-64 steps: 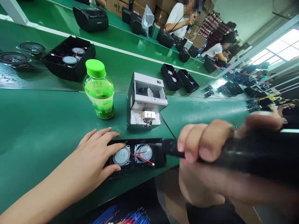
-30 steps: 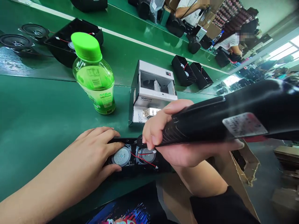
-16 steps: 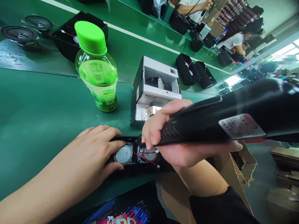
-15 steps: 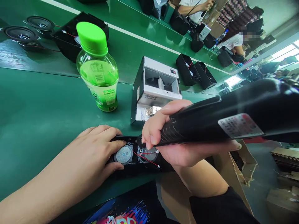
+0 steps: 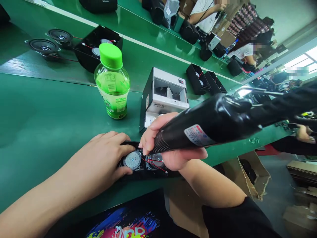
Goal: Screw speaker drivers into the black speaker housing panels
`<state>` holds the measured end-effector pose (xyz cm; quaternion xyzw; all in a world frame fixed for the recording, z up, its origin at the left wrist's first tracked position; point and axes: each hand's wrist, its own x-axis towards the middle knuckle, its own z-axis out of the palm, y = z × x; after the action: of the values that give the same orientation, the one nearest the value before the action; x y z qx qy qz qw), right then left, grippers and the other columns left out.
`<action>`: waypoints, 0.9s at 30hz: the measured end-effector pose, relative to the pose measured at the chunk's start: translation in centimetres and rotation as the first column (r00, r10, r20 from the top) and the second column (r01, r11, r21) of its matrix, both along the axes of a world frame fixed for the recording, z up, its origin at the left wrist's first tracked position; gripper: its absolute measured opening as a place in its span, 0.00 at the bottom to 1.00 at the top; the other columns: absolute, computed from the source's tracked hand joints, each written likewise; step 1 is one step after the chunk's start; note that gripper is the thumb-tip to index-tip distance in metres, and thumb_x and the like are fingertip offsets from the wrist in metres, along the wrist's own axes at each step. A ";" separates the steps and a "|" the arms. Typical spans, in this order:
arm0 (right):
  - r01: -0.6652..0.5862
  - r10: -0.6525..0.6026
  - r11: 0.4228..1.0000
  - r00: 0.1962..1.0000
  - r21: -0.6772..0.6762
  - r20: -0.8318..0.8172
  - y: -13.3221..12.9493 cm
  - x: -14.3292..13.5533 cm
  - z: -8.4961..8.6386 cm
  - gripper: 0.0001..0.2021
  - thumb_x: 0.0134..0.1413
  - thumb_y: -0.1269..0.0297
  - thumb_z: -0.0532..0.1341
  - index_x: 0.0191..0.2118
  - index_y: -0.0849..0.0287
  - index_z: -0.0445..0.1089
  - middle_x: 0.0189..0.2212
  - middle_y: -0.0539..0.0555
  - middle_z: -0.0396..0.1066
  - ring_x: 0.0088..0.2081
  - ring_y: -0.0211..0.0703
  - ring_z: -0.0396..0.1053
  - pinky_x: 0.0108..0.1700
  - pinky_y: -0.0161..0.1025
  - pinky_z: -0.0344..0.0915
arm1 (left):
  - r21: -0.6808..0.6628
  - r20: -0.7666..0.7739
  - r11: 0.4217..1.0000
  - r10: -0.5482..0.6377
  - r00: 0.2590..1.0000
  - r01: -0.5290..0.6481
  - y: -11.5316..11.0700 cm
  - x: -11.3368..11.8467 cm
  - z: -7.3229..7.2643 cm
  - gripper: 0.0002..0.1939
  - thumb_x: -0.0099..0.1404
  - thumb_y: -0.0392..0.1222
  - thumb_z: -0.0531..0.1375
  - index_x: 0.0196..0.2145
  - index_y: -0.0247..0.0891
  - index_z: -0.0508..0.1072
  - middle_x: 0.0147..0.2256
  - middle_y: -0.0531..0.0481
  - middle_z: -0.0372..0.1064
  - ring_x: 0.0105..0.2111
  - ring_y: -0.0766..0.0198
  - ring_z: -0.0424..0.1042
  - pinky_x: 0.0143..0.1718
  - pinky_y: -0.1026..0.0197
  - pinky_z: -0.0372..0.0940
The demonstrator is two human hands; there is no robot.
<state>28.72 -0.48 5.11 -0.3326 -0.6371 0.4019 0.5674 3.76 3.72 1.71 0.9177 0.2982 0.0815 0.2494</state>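
Note:
My left hand (image 5: 109, 155) grips the left end of a black speaker housing (image 5: 146, 173), fingers over its far edge and thumb on the near side. Inside the housing sit two round speakers; the left one (image 5: 132, 160) is beside my fingers, the right one (image 5: 158, 160) is partly covered by my other hand. Thin red wires (image 5: 155, 164) with small white connectors lie across them. My right hand (image 5: 170, 145) is wrapped round a thick black electric screwdriver (image 5: 193, 129), slanted down to the left over the housing. Its tip is hidden behind my fingers.
A green-capped bottle (image 5: 112, 86) and a silver-and-black machine (image 5: 165, 94) stand beyond my hands. Loose speakers (image 5: 44, 46) and open black housings (image 5: 198, 79) lie farther back. A cardboard box (image 5: 255, 175) is at the right. People work across the bench.
The screwdriver and my right hand have shifted left and tilted more steeply. My left hand stays on the housing. The camera view has moved slightly.

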 end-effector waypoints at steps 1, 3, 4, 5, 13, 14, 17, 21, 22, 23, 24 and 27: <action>-0.004 0.003 1.000 0.996 -0.007 -0.085 -0.2 0.1 0.0 0.43 0.77 0.11 0.58 0.60 0.48 0.80 0.31 0.46 0.82 0.28 0.43 0.80 0.42 0.46 0.87 | -0.004 -0.008 1.000 0.007 1.000 -0.007 0.0 0.0 0.0 0.26 0.67 0.51 0.85 0.61 0.59 0.93 0.57 0.46 0.91 0.56 0.36 0.87 0.57 0.31 0.79; -0.028 0.020 0.999 0.980 -0.039 -0.200 -0.5 0.1 0.1 0.36 0.76 0.17 0.68 0.61 0.47 0.83 0.34 0.47 0.86 0.31 0.45 0.84 0.52 0.54 0.91 | -0.019 -0.043 1.000 0.018 0.999 -0.019 -0.1 0.3 0.3 0.23 0.67 0.51 0.85 0.59 0.58 0.94 0.57 0.44 0.90 0.58 0.34 0.87 0.58 0.31 0.80; -0.040 0.026 0.998 0.974 -0.056 -0.224 -0.7 0.1 0.0 0.35 0.75 0.19 0.71 0.61 0.46 0.84 0.36 0.47 0.87 0.33 0.46 0.86 0.57 0.58 0.92 | -0.027 -0.066 0.999 0.023 0.998 -0.025 -0.1 0.4 0.5 0.23 0.67 0.51 0.86 0.58 0.58 0.94 0.57 0.44 0.90 0.60 0.32 0.86 0.59 0.30 0.80; -0.040 0.022 0.997 0.970 -0.073 -0.241 -0.9 -0.1 -0.1 0.34 0.74 0.20 0.74 0.61 0.45 0.86 0.37 0.47 0.88 0.34 0.47 0.87 0.60 0.60 0.92 | -0.035 -0.090 0.999 0.030 0.995 -0.034 -0.2 0.6 0.7 0.23 0.66 0.51 0.86 0.58 0.58 0.94 0.58 0.43 0.90 0.61 0.31 0.86 0.60 0.29 0.80; 0.181 -0.215 0.976 0.888 -0.119 -0.406 -2.1 0.1 4.4 0.36 0.64 0.17 0.79 0.54 0.46 0.91 0.28 0.45 0.84 0.23 0.44 0.78 0.27 0.42 0.79 | -0.070 -0.140 0.995 0.067 0.988 -0.077 -0.7 1.0 1.3 0.25 0.67 0.47 0.86 0.60 0.55 0.95 0.59 0.44 0.89 0.57 0.36 0.86 0.62 0.28 0.83; 0.226 -0.247 0.969 0.886 -0.100 -0.393 -2.3 0.6 5.8 0.36 0.65 0.17 0.78 0.53 0.46 0.91 0.27 0.45 0.83 0.22 0.44 0.78 0.27 0.43 0.80 | -0.073 -0.131 0.994 0.067 0.989 -0.077 -0.7 0.8 1.1 0.24 0.68 0.47 0.86 0.60 0.55 0.94 0.59 0.44 0.88 0.57 0.36 0.86 0.61 0.28 0.83; 0.418 -0.380 0.907 0.867 0.053 -0.323 -1.9 2.5 8.8 0.33 0.71 0.19 0.75 0.48 0.47 0.91 0.25 0.44 0.80 0.23 0.41 0.77 0.28 0.43 0.80 | -0.064 -0.103 0.995 0.065 0.993 -0.071 -0.5 0.4 0.4 0.21 0.70 0.48 0.84 0.59 0.55 0.94 0.62 0.44 0.88 0.58 0.36 0.87 0.62 0.27 0.85; 0.436 -0.386 0.868 0.893 0.237 -0.230 0.5 3.8 8.7 0.42 0.67 0.09 0.67 0.44 0.47 0.90 0.24 0.42 0.79 0.23 0.36 0.78 0.28 0.39 0.70 | -0.075 -0.100 0.995 0.061 0.993 -0.069 -0.4 0.2 0.1 0.19 0.69 0.48 0.83 0.56 0.55 0.95 0.64 0.44 0.88 0.60 0.35 0.87 0.63 0.27 0.85; 0.422 -0.373 0.875 0.900 0.236 -0.226 1.0 3.8 8.3 0.43 0.65 0.07 0.66 0.43 0.47 0.90 0.23 0.42 0.78 0.22 0.36 0.77 0.27 0.39 0.69 | -0.079 -0.102 0.994 0.062 0.993 -0.070 -0.4 0.3 0.1 0.18 0.69 0.48 0.84 0.56 0.55 0.95 0.63 0.44 0.88 0.59 0.35 0.87 0.63 0.27 0.86; 0.422 -0.374 0.880 0.898 0.216 -0.231 1.5 3.6 8.0 0.43 0.65 0.07 0.67 0.43 0.47 0.89 0.22 0.43 0.77 0.21 0.37 0.76 0.26 0.39 0.68 | -0.080 -0.103 0.994 0.063 0.993 -0.072 -0.4 0.4 0.1 0.18 0.69 0.48 0.84 0.55 0.56 0.95 0.61 0.44 0.88 0.58 0.35 0.87 0.62 0.27 0.86; 0.436 -0.390 0.882 0.888 0.178 -0.243 2.0 3.4 7.7 0.42 0.64 0.08 0.70 0.43 0.47 0.89 0.22 0.43 0.77 0.20 0.38 0.74 0.24 0.39 0.69 | -0.081 -0.103 0.994 0.064 0.993 -0.072 -0.5 0.4 0.2 0.17 0.68 0.49 0.84 0.54 0.55 0.95 0.60 0.45 0.88 0.57 0.36 0.87 0.61 0.27 0.86; 0.493 -0.455 0.866 0.846 0.083 -0.278 3.1 2.5 7.1 0.37 0.67 0.14 0.75 0.46 0.48 0.89 0.21 0.44 0.75 0.18 0.39 0.70 0.20 0.40 0.67 | -0.078 -0.097 0.994 0.067 0.993 -0.075 -0.6 0.7 0.5 0.17 0.68 0.48 0.85 0.53 0.54 0.95 0.57 0.45 0.88 0.55 0.37 0.87 0.59 0.29 0.86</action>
<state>31.24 2.66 12.18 -0.3829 -0.4872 0.2381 0.7479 4.44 3.17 2.19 0.8984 0.3451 0.0346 0.2693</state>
